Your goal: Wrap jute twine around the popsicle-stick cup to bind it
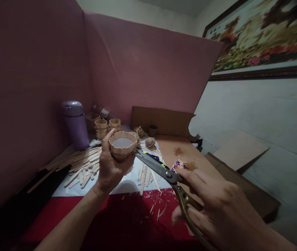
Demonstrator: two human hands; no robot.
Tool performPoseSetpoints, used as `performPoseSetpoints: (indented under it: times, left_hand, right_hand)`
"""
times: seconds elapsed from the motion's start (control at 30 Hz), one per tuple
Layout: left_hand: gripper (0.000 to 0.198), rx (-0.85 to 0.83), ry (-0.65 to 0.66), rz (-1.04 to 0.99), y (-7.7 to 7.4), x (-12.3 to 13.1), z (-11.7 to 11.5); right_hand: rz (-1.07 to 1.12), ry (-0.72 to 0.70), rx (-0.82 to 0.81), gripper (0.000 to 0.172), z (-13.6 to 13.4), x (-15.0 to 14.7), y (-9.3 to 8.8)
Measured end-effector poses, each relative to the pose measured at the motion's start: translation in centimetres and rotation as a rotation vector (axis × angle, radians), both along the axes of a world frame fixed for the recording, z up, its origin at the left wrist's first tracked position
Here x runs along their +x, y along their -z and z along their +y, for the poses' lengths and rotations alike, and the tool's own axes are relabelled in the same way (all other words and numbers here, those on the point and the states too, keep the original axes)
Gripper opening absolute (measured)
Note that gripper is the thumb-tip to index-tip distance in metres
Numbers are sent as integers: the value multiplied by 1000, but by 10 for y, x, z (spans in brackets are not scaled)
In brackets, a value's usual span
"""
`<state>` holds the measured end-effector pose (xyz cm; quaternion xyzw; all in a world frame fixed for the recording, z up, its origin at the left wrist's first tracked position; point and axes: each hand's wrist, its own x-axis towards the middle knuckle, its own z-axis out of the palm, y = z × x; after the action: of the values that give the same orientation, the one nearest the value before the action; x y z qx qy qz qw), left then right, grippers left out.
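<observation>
My left hand [111, 167] is wrapped round a small cup [122, 150] covered with upright wooden craft sticks, its scalloped rim tilted toward me. In my right hand [211, 198] is a pair of large scissors [167, 173], held by the handles. The scissors' blade tips reach the right side of the cup, near some twine [134, 135] there. Whether the tips touch the cup or the twine I cannot tell. Behind the cup, two similar stick-covered cups [101, 129] stand upright.
Loose craft sticks [85, 164] lie heaped on white paper at the left, beside a purple flask [77, 129]. A twine ball [149, 142] and a small brown pot [152, 130] stand behind. Wood scraps [158, 209] litter the red cloth [127, 223]. Cardboard [169, 143] lies at the right.
</observation>
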<state>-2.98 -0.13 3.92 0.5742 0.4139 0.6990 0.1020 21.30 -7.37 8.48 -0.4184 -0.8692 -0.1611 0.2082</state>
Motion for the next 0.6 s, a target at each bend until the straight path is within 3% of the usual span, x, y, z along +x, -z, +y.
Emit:
performPoseSetpoints:
  times: [0.43, 0.6]
  left_hand:
    - [78, -28, 66, -26, 2, -2, 2]
    - [76, -94, 127, -80, 4, -2, 3]
  right_hand:
    - [-45, 19, 88, 43, -6, 1, -4]
    - [-29, 17, 53, 40, -10, 0, -5]
